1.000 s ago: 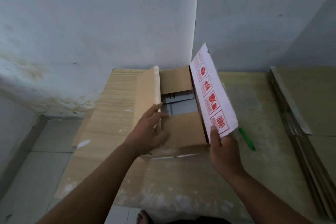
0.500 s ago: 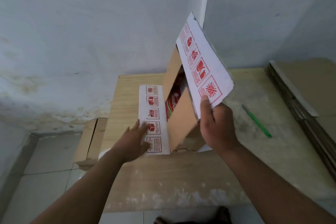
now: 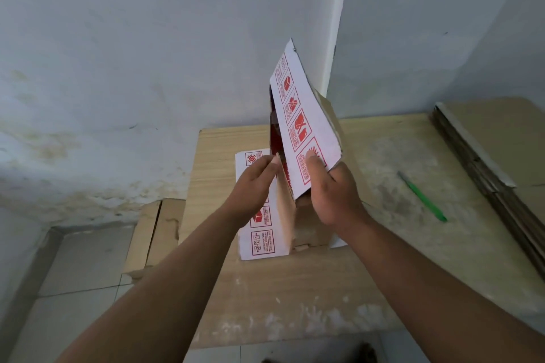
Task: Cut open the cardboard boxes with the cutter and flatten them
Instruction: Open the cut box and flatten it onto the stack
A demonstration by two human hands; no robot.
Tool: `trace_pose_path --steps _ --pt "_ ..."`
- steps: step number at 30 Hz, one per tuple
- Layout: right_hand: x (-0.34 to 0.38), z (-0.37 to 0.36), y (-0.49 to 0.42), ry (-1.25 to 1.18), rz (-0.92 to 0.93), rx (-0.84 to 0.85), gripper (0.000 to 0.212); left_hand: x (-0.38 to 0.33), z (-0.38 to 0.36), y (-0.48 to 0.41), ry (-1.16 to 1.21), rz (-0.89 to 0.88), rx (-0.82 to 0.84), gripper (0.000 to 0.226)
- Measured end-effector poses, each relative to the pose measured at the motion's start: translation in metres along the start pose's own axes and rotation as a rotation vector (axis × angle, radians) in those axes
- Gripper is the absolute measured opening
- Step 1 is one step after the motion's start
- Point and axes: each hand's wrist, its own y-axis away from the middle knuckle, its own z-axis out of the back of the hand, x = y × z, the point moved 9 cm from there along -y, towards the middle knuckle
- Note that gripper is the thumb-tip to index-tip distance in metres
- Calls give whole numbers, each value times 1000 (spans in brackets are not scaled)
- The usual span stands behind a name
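Observation:
A white cardboard box with red handling symbols stands opened on the wooden table, its brown inside showing. One white flap rises steeply; another lies flat on the table to the left. My right hand grips the lower edge of the raised flap, thumb on its printed face. My left hand has straight fingers touching the edge of the box's middle panel. The green cutter lies on the table to the right, apart from both hands.
A stack of flattened cardboard lies along the table's right side. More flat cardboard leans on the floor left of the table. Walls meet in a corner right behind the table. Tiled floor lies at the lower left.
The box has gone from lying open on the table to standing tilted up. My right hand lifted its flap higher, and my left hand moved from the flat left flap to the middle panel.

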Motion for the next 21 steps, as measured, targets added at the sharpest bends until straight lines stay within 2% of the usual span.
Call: trace_pose_path --steps 2,6,9,10,12,15,18,21 --pt "2 -2 1 -7 -11 13 18 -10 3 1 -23 -30 -74 41" --pt "4 -4 0 48 -6 6 35 -8 26 14 -84 -49 -244 36" --pt "8 -1 -7 30 -10 4 40 -7 52 29 -112 -105 -311 54" --pt "9 0 -9 15 -14 10 40 -8 57 34 -114 -126 -303 56" --pt "10 -2 -13 11 -19 28 36 -10 58 43 -100 -125 -242 46" --pt "11 -9 -13 92 -7 29 27 -15 45 52 -32 -54 -55 35" --pt "12 -16 -11 134 11 35 28 -11 36 52 31 157 100 36" --pt "11 -16 -9 135 25 39 39 -10 31 39 -75 370 143 34"
